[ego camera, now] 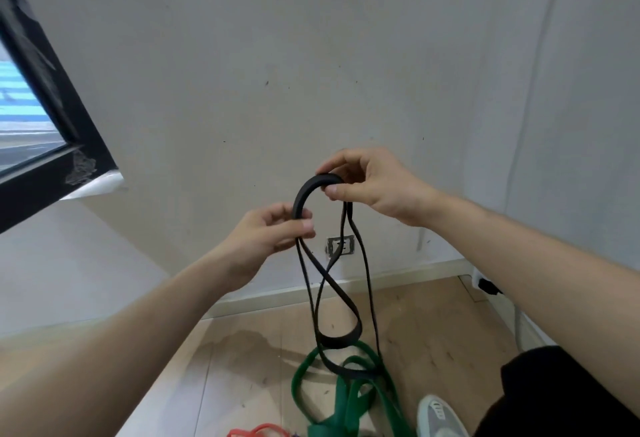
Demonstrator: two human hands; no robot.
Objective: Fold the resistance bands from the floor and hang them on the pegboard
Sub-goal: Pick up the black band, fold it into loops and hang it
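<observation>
A thin black resistance band point(346, 301) hangs in twisted loops in front of the wall, its lowest loops reaching down to the floor. My right hand point(370, 187) pinches the top bend of the band between thumb and fingers. Lower and to the left, my left hand point(273, 232) pinches the band's strands together at its left side. A wide green band point(349, 398) lies crumpled on the wooden floor under the black one. A red band point(258, 431) peeks in at the bottom edge. No pegboard is in view.
A plain grey wall point(311, 55) faces me, with a socket point(341, 246) low down. A black-framed window point(45, 118) is at the left. A plug and cable point(488, 287) sit by the right wall. My shoe point(440, 416) stands beside the green band.
</observation>
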